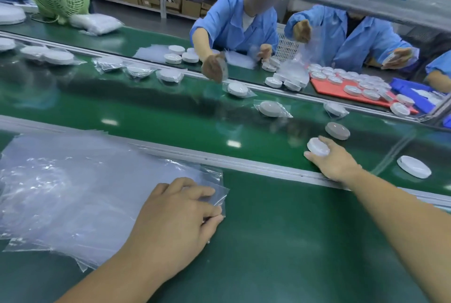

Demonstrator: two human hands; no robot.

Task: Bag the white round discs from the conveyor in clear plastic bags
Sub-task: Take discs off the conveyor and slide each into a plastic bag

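Left hand: our left hand rests on the near table, fingers bent and close together, fingertips and thumb pinching the right edge of the clear bags, a flat stack spread to its left.
Right hand: our right hand reaches over the metal rail onto the conveyor belt, thumb and fingers curled round a white disc that sits on the belt.
Nearby: a greyish disc lies just beyond the held one, and a loose disc lies well to its right.
Farther along: bagged discs lie on the belt.
Across: we see workers in blue coats.
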